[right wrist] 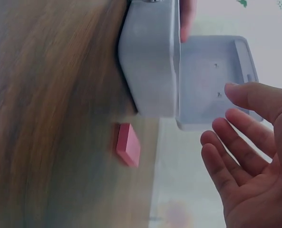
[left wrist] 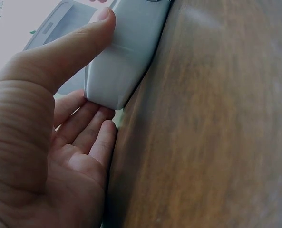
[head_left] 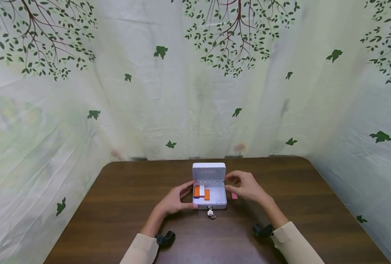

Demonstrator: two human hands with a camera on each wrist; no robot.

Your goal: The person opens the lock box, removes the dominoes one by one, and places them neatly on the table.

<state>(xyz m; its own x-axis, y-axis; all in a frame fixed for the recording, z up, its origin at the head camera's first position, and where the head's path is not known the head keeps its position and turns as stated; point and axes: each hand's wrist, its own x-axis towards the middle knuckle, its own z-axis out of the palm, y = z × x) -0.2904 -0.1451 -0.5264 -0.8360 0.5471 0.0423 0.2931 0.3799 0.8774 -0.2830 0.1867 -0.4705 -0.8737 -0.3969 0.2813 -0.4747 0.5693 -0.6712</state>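
Note:
A small white metal cash box (head_left: 219, 205) stands on the table with its lid (head_left: 209, 171) raised at the back. My left hand (head_left: 173, 200) holds the box at its left side, thumb at the front corner and fingers along the side; the left wrist view shows the thumb (left wrist: 100, 28) against the front. Inside lie two orange blocks (head_left: 207, 194) and a white block (head_left: 202, 190). Beside the box's right edge hovers my right hand (head_left: 245, 186), fingers relaxed, nothing between them. Below it a pink block (right wrist: 129, 145) rests on the table.
Keys (head_left: 210, 212) hang from the lock on the box's front. The brown wooden table (head_left: 142, 176) has rounded far corners. Behind it and at both sides hangs a pale curtain (head_left: 198, 110) printed with leaves. Dark bands (head_left: 165, 238) sit on both wrists.

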